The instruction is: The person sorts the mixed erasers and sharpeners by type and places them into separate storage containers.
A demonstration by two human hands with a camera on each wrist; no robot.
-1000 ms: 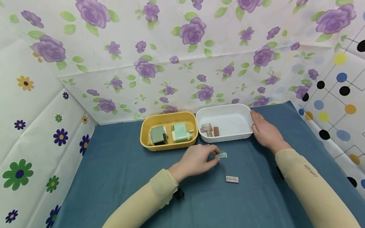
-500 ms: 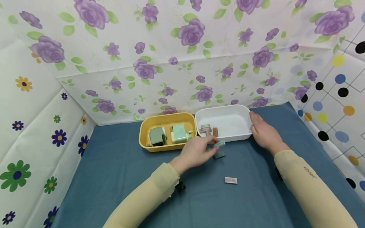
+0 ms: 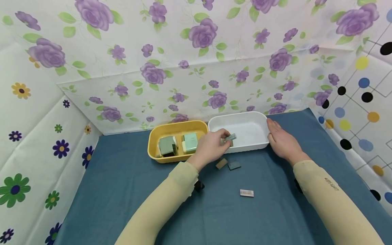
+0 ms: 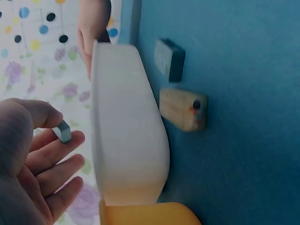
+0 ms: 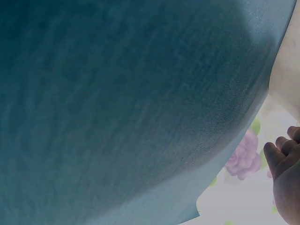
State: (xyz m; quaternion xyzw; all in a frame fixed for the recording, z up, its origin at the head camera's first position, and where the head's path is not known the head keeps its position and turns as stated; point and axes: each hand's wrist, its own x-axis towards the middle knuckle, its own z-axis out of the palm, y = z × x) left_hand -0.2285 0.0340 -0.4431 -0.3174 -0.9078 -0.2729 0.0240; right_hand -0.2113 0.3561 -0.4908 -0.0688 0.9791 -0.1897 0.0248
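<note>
My left hand (image 3: pixel 211 146) pinches a small pale grey-green block (image 3: pixel 231 137) between thumb and fingers. In the left wrist view, the held block (image 4: pixel 63 131) sits at the fingertips beside the rim of the white tray (image 4: pixel 126 108). From the head, this hand covers the white tray's (image 3: pixel 245 147) near-left part and hides most of what lies there. Straight fingers of my right hand (image 3: pixel 283 141) rest against the tray's right end. On the cloth below lie a tan block (image 3: pixel 221 163) and a darker grey-green block (image 3: pixel 234 165).
A yellow tray (image 3: pixel 153 149) adjoins the white one on the left. It holds two boxy green things (image 3: pixel 167 146) that resemble pencil sharpeners. A small pale, pinkish-white block (image 3: pixel 246 193) lies nearer on the blue cloth (image 3: pixel 214 217). Patterned sheets stand behind and at both sides.
My left hand has risen from the cloth to the white tray, carrying the pale block. The tan and darker blocks on the cloth have come into view. My right hand stays at the tray's end.
</note>
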